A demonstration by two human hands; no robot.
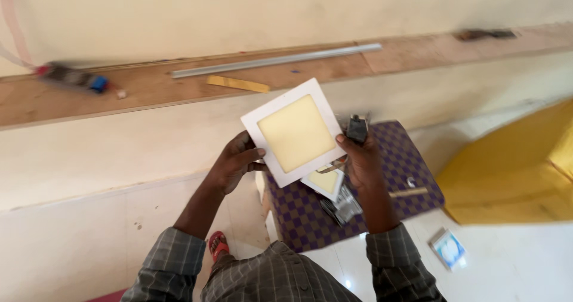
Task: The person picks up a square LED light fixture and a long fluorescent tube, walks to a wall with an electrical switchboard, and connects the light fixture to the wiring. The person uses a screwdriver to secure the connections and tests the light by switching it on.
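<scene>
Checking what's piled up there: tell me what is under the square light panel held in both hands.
Below the square light panel lies a second, smaller panel, partly covered, on a purple checked cushion. Beside it sit blurred metal parts. Whatever lies directly beneath stays hidden.

Both hands hold 1 square white-framed light panel (295,132) tilted: the left hand (236,162) grips its lower-left edge, the right hand (360,159) its right edge. Below lies a purple checkered stool (406,159) with a smaller panel (325,181).
</scene>
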